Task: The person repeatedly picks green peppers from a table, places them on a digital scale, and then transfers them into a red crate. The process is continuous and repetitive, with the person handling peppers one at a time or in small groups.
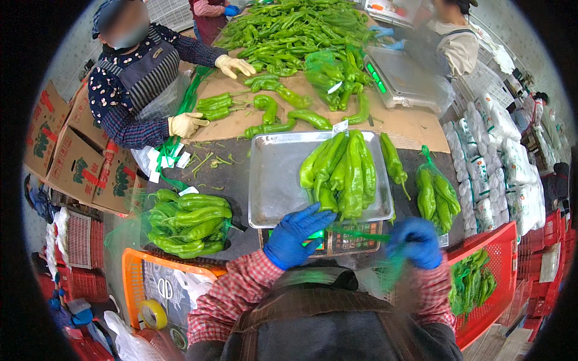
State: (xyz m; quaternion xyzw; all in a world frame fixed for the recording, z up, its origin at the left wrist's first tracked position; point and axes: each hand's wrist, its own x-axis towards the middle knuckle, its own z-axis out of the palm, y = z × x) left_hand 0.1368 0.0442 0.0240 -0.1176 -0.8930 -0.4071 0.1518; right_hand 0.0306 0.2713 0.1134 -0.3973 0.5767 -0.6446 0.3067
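Note:
A net bag of long green peppers [345, 171] lies on the metal pan of a weighing scale [275, 180], its white tag at the far end. My left hand [298, 234], in a blue glove, rests at the near end of this bag, over the scale's front edge. To its right, my right hand [414, 243], also blue-gloved and blurred, is closed on green netting that stretches from the bag. Left of the scale sits another netted bunch of peppers [194, 221]; a tied net bag of peppers [435, 196] lies on the right.
A pepper heap [298, 31] covers the table's far part. A co-worker's gloved hands [187, 124] are at the left, by loose peppers. A second scale [402, 76] stands beyond. An orange crate [131, 289] and a red crate [492, 289] flank me; cardboard boxes [76, 162] stand left.

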